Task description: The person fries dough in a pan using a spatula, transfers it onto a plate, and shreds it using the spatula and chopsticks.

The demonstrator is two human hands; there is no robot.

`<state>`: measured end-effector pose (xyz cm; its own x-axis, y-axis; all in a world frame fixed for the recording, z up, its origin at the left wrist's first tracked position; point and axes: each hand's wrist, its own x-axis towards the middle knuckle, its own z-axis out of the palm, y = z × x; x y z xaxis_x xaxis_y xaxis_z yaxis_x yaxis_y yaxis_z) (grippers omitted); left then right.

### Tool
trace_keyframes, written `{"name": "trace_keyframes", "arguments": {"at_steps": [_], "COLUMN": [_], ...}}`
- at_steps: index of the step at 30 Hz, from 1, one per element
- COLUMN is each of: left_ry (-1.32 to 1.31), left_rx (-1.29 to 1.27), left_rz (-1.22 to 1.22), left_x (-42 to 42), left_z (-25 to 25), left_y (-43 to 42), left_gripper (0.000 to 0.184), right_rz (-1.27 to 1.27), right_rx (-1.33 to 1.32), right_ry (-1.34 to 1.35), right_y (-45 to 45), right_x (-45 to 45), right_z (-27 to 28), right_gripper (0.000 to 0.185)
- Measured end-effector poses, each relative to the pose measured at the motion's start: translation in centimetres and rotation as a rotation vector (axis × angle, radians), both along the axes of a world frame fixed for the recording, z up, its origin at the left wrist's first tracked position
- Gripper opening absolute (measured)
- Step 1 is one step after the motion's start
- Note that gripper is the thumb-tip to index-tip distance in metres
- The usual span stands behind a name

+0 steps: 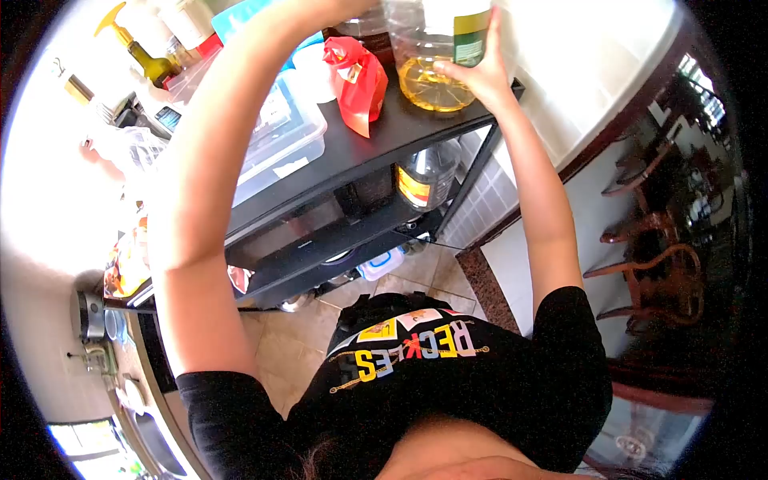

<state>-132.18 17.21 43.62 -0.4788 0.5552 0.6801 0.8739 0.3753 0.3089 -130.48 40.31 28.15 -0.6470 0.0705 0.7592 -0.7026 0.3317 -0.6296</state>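
Note:
My right hand [482, 74] grips the side of a large clear plastic oil bottle [412, 48], thumb across its front and a finger stretched up along the green-and-white label. A little yellow oil [432, 84] lies in its bottom, over the right end of the black shelf top. My left arm reaches up to the top edge, where only the wrist area of my left hand [352, 6] shows near the bottle's upper part; its fingers are out of view. Left of the bottle stands a twisted red plastic bag [360, 88], with a dark bottle [370, 32] behind it.
Clear plastic boxes [308, 136] and a green pump bottle [148, 62] stand on the black shelf [344, 164] to the left. Below are a dark appliance [296, 232] and another large bottle [432, 172]. A tiled wall [576, 72] and wooden chairs [656, 264] are at right.

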Motion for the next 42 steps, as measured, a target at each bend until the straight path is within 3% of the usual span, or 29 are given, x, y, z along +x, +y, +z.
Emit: {"name": "trace_keyframes", "arguments": {"at_steps": [1,3,5,7,8,10,11,14,17,19,21,23,25,28,33,35,41,42], "left_ry": [0.099,-0.31,-0.38,-0.293,-0.25,-0.182,-0.206,-0.354,-0.512,-0.527,-0.69,-0.868,-1.036,-1.086,-1.264,-1.302,-1.147,-1.103], "left_rx": [0.009,0.114,0.098,0.06,0.042,-0.014,-0.039,-0.118,-0.098,-0.153,-0.103,-0.086,-0.019,0.039,0.307,0.249,0.527,0.729], "left_rz": [-0.007,0.087,0.061,0.084,0.097,0.233,0.217,0.386,0.563,0.723,0.871,0.965,1.07,1.205,1.449,1.555,1.929,1.983], "left_x": [-0.6,2.8,3.5,3.0,2.8,6.8,8.8,14.7,20.8,25.6,31.0,36.5,41.9,50.3,64.6,70.7,84.2,85.2], "left_z": [-0.3,0.8,0.0,-2.5,-3.7,-6.3,-7.3,-11.7,-18.1,-22.5,-26.5,-30.9,-34.7,-38.5,-43.6,-46.2,-48.9,-48.7], "left_y": [-0.3,-0.7,-1.8,-4.4,-5.7,-7.7,-9.0,-12.9,-16.3,-17.9,-18.8,-20.2,-21.0,-21.3,-20.5,-20.0,-16.4,-15.5], "left_gripper": [0.069,0.066,0.066,0.048,0.039,0.021,0.03,0.031,0.031,0.028,0.027,0.03,0.031,0.033,0.033,0.031,0.031,0.03], "right_rz": [0.015,0.084,-0.001,-0.037,-0.239,-0.334,-0.41,-0.569,-0.206,0.163,0.511,0.774,0.903,1.073,1.392,1.488,1.847,1.945], "right_rx": [0.004,-0.1,0.015,-0.175,0.086,0.149,0.225,0.216,-0.121,-0.14,0.207,0.298,0.384,0.528,0.743,0.769,0.79,0.816], "right_ry": [0.022,0.002,-0.038,0.22,0.011,0.099,0.143,0.198,0.365,0.443,0.129,-0.073,-0.186,-0.335,-0.201,-0.119,-0.029,-0.003], "right_y": [0.9,1.8,2.1,0.0,2.4,1.9,1.8,-0.5,-6.8,-11.5,-14.5,-18.7,-22.2,-26.3,-34.0,-36.9,-44.2,-45.2], "right_x": [-1.0,-2.3,-3.6,-3.9,-5.2,-5.1,-5.0,-1.7,4.3,7.8,12.1,14.7,17.9,23.9,34.0,38.9,52.6,54.4], "right_z": [-0.3,-0.5,-1.3,-2.1,-3.1,-3.8,-4.3,-4.9,-4.6,-6.6,-7.5,-10.6,-15.4,-18.1,-18.7,-19.0,-20.7,-21.2], "right_gripper": [0.128,0.127,0.13,0.099,0.128,0.122,0.118,0.096,0.076,0.055,0.043,0.035,0.027,0.017,0.017,0.017,0.017,0.017]}}
